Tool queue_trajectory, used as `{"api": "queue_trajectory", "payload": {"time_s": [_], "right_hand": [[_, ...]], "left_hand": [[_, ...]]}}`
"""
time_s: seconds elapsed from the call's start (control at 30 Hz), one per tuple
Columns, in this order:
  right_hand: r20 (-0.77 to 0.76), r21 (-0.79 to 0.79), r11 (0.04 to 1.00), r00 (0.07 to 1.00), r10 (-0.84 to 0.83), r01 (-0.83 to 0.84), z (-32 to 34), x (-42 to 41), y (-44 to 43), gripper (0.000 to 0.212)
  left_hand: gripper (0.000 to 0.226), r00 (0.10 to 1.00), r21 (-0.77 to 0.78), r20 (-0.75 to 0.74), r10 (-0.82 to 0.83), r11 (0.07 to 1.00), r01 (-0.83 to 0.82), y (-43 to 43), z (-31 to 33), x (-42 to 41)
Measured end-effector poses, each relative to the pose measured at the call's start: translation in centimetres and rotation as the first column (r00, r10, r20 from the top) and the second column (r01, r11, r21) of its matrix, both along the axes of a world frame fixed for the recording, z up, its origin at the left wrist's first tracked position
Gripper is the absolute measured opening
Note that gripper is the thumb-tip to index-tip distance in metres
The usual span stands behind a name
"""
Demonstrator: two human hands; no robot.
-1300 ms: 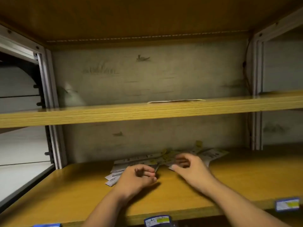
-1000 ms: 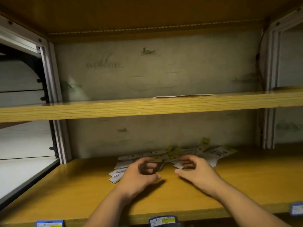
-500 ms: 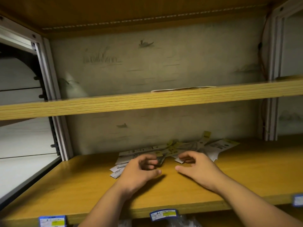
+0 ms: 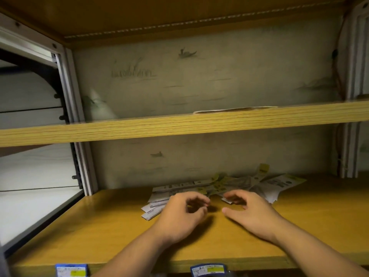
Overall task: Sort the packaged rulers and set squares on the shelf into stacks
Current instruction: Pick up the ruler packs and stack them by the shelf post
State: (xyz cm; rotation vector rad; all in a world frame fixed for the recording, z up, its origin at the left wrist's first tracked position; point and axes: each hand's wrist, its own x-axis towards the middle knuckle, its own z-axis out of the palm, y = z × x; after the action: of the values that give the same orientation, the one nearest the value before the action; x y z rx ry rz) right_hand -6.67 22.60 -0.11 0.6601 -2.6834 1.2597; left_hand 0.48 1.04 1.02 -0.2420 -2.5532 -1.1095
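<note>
This looks like a stationery shop. Price labels (image 4: 71,270) clip to the front edge of the wooden shelf (image 4: 99,226). Tagged packaged rulers (image 4: 279,183) lie at its back.

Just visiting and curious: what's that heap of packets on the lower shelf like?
The heap of packaged rulers and set squares is a loose, overlapping fan of flat pale printed packets, several with yellow tags, one tag sticking up. It lies on the wooden lower shelf by the back wall. The left hand and right hand hover at its near edge; contact is unclear.
</note>
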Motion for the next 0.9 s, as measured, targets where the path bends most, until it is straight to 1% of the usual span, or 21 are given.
{"api": "queue_trajectory", "payload": {"time_s": [0.07, 0.13, 0.2, 0.3, 0.4, 0.47, 0.53, 0.63, 0.77, 0.83, 0.9], "right_hand": [[0.005, -0.001, 1.0, 1.0, 0.001, -0.001, 0.0, -0.1, -0.2, 0.049], [0.023, -0.022, 1.0, 1.0, -0.001, 0.002, -0.1, -0.3, -0.4, 0.054], [0.04, -0.035, 0.999, 0.999, -0.009, 0.01, -0.1, -0.4, -0.5, 0.059], [0.05, -0.043, 0.999, 0.998, -0.025, 0.027, 0.0, -0.6, -0.4, 0.06], [0.048, -0.044, 0.998, 0.998, -0.032, 0.034, -0.2, -0.8, -0.4, 0.06], [0.037, -0.05, 0.998, 0.999, -0.038, 0.04, -0.2, -0.8, -0.4, 0.061], [0.035, -0.049, 0.998, 0.999, -0.037, 0.038, -0.2, -0.7, -0.5, 0.06], [0.036, -0.043, 0.998, 0.999, -0.036, 0.037, 0.0, -0.6, -0.4, 0.062], [0.041, -0.039, 0.998, 0.998, -0.043, 0.044, 0.0, -0.5, -0.3, 0.061], [0.046, -0.043, 0.998, 0.998, -0.051, 0.053, 0.0, -0.5, -0.3, 0.061], [0.048, -0.052, 0.997, 0.997, -0.055, 0.057, 0.0, -0.5, -0.3, 0.06]], "left_hand": [[0.022, 0.998, -0.167, -0.039, 0.042, 0.985, -0.048, -0.6, 1.3, -0.8], [0.029, 0.988, -0.298, -0.075, 0.136, 0.942, -0.153, -1.9, 2.8, -2.2], [0.033, 0.975, -0.385, -0.04, 0.221, 0.897, -0.219, -3.2, 3.5, -4.0], [0.04, 0.949, -0.536, 0.042, 0.311, 0.809, -0.242, -5.3, 3.1, -6.5], [0.045, 0.916, -0.575, 0.1, 0.389, 0.774, -0.266, -7.3, 2.0, -8.5], [0.042, 0.893, -0.626, 0.147, 0.426, 0.739, -0.25, -8.3, 1.4, -9.4], [0.038, 0.886, -0.657, 0.159, 0.435, 0.717, -0.234, -9.1, 1.1, -10.0], [0.033, 0.913, -0.676, 0.104, 0.395, 0.702, -0.227, -9.5, 1.4, -10.3], [0.025, 0.936, -0.735, 0.031, 0.352, 0.643, -0.217, -9.2, 2.0, -9.6], [0.026, 0.93, -0.738, -0.041, 0.365, 0.617, -0.274, -9.2, 2.1, -9.1], [0.027, 0.909, -0.686, -0.119, 0.399, 0.629, -0.366, -9.1, 2.6, -8.5]]}}
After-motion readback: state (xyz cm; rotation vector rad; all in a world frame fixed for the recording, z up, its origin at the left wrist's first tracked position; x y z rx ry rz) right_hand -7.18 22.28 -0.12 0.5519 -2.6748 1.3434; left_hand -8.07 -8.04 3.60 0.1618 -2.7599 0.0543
